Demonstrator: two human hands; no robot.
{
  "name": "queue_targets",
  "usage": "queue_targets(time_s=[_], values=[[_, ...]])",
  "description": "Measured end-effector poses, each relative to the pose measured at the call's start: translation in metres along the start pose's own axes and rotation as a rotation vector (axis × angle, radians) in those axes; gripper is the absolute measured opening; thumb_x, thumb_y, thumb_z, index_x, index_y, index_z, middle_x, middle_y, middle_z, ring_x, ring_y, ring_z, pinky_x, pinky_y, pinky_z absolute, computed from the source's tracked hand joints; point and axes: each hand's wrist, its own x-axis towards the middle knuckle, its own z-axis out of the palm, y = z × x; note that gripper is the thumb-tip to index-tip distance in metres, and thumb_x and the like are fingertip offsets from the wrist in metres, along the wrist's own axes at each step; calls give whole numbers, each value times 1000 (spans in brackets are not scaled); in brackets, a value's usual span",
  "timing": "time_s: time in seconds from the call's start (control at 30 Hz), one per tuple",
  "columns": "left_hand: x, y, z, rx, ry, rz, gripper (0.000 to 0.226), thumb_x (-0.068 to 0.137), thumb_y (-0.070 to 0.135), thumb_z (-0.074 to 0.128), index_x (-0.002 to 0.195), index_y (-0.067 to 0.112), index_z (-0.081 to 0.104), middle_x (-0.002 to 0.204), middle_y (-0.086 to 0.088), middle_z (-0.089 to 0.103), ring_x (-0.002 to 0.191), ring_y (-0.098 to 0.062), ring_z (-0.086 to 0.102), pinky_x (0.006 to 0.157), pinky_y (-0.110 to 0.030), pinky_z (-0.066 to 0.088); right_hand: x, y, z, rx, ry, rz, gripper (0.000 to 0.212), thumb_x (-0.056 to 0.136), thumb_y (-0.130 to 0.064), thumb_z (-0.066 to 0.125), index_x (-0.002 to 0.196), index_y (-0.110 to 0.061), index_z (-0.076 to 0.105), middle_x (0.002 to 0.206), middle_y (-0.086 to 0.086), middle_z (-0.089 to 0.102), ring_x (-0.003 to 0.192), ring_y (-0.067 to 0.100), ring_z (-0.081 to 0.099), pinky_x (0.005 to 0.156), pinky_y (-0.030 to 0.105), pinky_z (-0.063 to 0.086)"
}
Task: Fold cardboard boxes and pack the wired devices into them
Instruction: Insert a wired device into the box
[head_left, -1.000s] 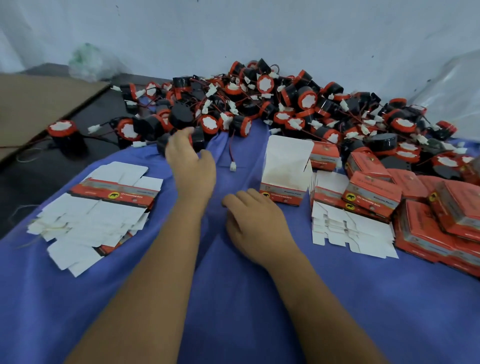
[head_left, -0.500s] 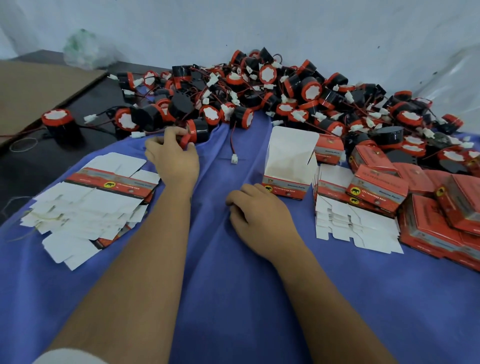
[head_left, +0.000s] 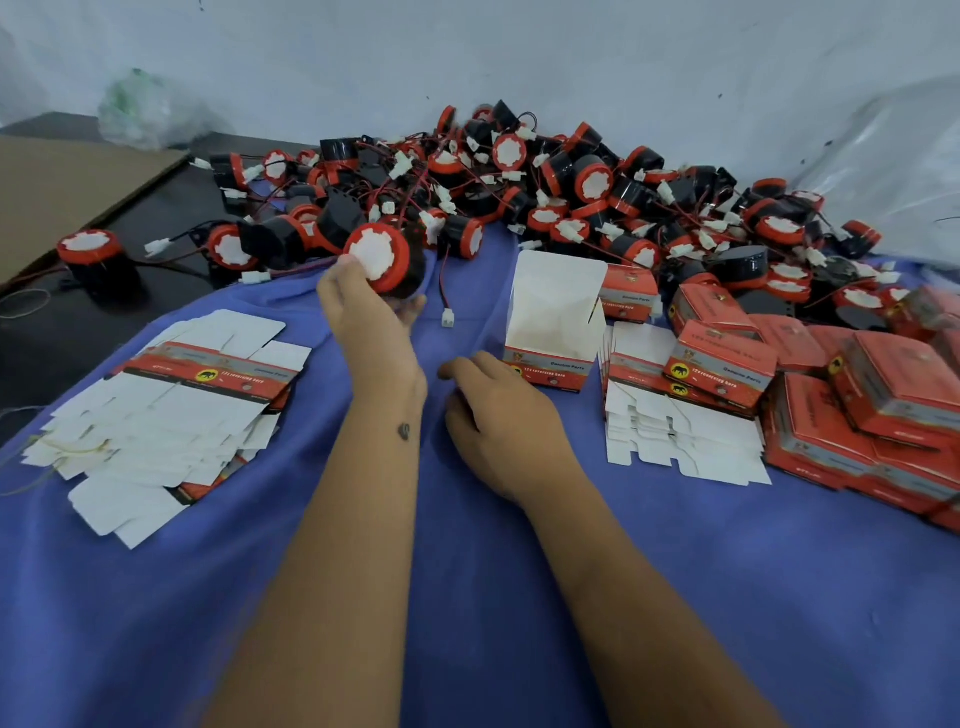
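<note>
My left hand (head_left: 371, 317) grips a round black device with a red rim and white face (head_left: 382, 257), lifted just in front of the big pile of wired devices (head_left: 545, 192). Its red and black wire with a white plug (head_left: 447, 316) trails onto the blue cloth. An open folded box (head_left: 558, 322) stands upright to the right, lid flap up, nothing visible inside. My right hand (head_left: 498, 421) rests on the cloth just left of that box, fingers loosely curled, holding nothing.
Flat unfolded boxes (head_left: 166, 415) lie fanned out at the left, and another flat stack (head_left: 680, 441) lies right of the open box. Closed red boxes (head_left: 872, 410) are piled at the far right. A brown cardboard sheet (head_left: 67, 192) lies at the back left.
My left hand reached into the pile, took hold of one device, then drew it back and turned its white face upward. My right hand has stayed in place on the cloth.
</note>
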Motion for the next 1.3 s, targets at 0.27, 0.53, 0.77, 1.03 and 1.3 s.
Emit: queue_targets(time_s=[0.27, 0.53, 0.77, 1.03, 1.3], values=[[-28, -17, -6, -75, -201, -223, 37, 103, 41, 40, 103, 11, 62, 74, -3, 59, 58, -13, 52, 53, -25, 44, -8, 4, -3, 356, 210, 112, 38, 101, -23, 47, 138, -15, 47, 115, 1, 59, 90, 9, 52, 80, 34, 48], [-35, -8, -4, -18, -254, -173, 20, 102, 33, 48, 92, 24, 63, 67, 10, 70, 62, -5, 66, 49, -20, 48, -8, 29, -27, 907, 553, 326, 47, 94, -23, 59, 138, -28, 43, 70, -6, 54, 58, 14, 55, 56, 28, 48], [-41, -19, -8, 337, -396, 95, 34, 97, 33, 56, 63, 29, 58, 62, 12, 58, 62, -3, 56, 55, -25, 46, -8, 56, -53, 1429, 861, 610, 18, 100, -27, 55, 107, -13, 63, 54, -5, 41, 45, 7, 33, 41, 22, 22], [-50, -20, -3, 329, -445, 206, 39, 100, 27, 53, 63, 34, 60, 59, 19, 59, 57, 4, 55, 49, -14, 43, -12, 48, -49, 580, 806, 280, 14, 100, -17, 53, 90, -21, 61, 75, -7, 56, 68, 8, 49, 63, 22, 40], [-59, -17, 2, 303, -455, 314, 19, 100, 29, 54, 82, 25, 48, 69, 5, 53, 62, -6, 49, 57, -21, 43, -14, 42, -38, 240, 688, -7, 44, 80, -16, 78, 118, -3, 60, 117, 8, 58, 105, 21, 58, 88, 23, 48]])
